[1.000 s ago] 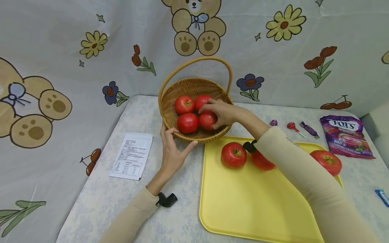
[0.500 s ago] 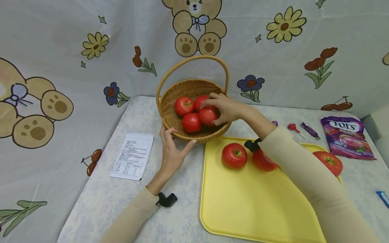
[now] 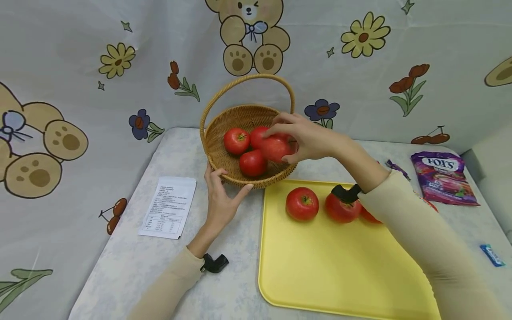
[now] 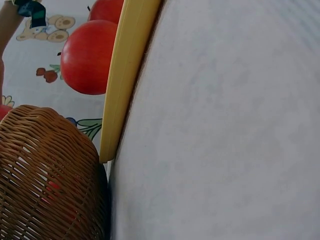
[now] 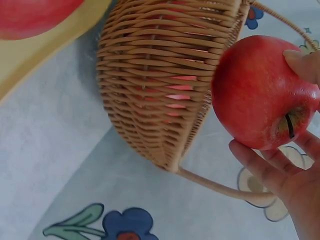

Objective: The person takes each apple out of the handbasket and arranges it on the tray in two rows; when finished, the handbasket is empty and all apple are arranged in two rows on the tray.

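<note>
My right hand grips a red apple between thumb and fingers. In the head view that apple is over the right side of the wicker basket; the right wrist view has it just outside the rim. Inside the basket lie a left apple, a front apple and one behind, partly hidden by the held apple. With thumb and fingers spread, my left hand holds the basket's front left rim. Its fingers are out of sight in the left wrist view, where the basket's woven side shows.
Right of the basket lies a yellow tray bearing red apples, partly covered by my right arm. A white printed packet is at left. A purple candy bag, a wrapped candy and a blue wrapper lie at right.
My right hand has lifted an apple from among those in the basket, moving up and toward its right rim. The front apple has shifted slightly right. My left hand keeps its hold.
</note>
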Available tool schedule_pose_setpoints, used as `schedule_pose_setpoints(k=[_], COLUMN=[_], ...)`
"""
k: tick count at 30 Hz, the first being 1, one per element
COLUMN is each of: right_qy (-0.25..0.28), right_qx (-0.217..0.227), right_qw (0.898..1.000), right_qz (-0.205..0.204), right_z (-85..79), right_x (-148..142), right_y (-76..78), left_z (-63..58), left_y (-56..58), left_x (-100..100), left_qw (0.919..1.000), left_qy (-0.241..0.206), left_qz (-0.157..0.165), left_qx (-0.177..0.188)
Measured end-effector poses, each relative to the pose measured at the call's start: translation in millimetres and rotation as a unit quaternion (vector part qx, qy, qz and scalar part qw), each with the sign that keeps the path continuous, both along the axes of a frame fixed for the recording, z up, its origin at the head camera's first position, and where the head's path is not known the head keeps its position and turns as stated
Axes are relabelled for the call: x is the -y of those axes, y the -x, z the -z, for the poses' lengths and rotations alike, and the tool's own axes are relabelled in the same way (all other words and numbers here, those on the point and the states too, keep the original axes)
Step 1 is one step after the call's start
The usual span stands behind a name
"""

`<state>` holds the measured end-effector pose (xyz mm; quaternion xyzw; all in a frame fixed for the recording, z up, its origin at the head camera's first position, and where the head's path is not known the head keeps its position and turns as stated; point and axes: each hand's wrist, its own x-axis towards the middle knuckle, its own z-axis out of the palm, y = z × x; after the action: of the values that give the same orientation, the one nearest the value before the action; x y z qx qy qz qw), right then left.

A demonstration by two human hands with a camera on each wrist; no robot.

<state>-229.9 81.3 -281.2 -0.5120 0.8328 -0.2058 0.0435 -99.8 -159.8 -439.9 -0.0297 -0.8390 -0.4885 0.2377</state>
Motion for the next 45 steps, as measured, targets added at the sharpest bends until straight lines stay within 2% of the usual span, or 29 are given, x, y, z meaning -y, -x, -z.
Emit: schedule_pose_setpoints(k=[10,14,20,28,33,40,45], right_qy=[-0.008,-0.02,-0.054,-0.101,-0.133,-0.158,-0.161], right_qx=[-0.011,0.001,0.057,0.117,0.134,0.138,0.132], right_qw=[1.0,1.0,0.996,0.986,0.98,0.974,0.975], right_qz=[-0.012,-0.016,-0.029,-0.056,-0.065,-0.082,-0.078], right_z=[-4.9,-2.5,17.8,44.2,55.2,72.3,77.1], right_x=[-38,-47,-57,-62,-60,-55,-54], right_y=[-40.1,-57.4,-87.1,-122.5,-133.3,-138.7,-143.4], left_z=[2.8,3.1,2.8,0.2,-0.8,-0.2,0.1], left_y=[1.7,1.8,1.6,0.6,0.0,0.3,0.9], left_x=[-4,-3,-2,-1,-1,0,0], left_qw=[0.9999,1.0,0.9999,0.9999,0.9999,1.0,1.0], left_qy=[0.0,-0.003,-0.003,0.0,-0.001,0.0,0.0], left_qz=[0.004,0.002,-0.001,0.001,-0.001,-0.002,0.001], left_qx=[0.009,0.008,0.013,0.011,0.012,0.008,0.005])
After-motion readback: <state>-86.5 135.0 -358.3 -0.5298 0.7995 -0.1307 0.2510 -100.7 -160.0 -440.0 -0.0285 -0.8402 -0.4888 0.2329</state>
